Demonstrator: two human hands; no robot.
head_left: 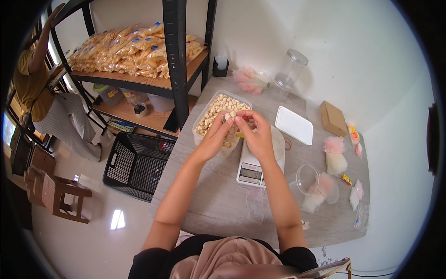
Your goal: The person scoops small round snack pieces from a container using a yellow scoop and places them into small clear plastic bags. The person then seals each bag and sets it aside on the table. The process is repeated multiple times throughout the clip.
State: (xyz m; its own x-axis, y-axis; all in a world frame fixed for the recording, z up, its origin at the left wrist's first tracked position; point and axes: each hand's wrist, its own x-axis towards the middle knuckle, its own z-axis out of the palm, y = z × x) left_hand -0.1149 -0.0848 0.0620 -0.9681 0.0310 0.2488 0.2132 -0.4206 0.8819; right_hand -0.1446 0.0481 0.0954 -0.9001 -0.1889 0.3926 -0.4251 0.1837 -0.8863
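Both my hands meet above the near end of a clear plastic tub (246,99) filled with small beige snack pieces (225,106). My left hand (215,135) and my right hand (258,136) pinch what looks like a small clear plastic bag (231,135) with beige pieces in it. Fingers cover part of the bag, so its mouth is hard to make out. Just under my right hand and forearm stands a white digital kitchen scale (244,162), its round platform partly hidden.
A white lid (294,125), a cardboard box (333,119), clear jars (283,83), a round clear container (307,179) and pink-and-white bundles (336,160) share the table. Left are a black crate (137,160), a stool (65,195), a shelf of bagged snacks (134,49) and another person (55,107).
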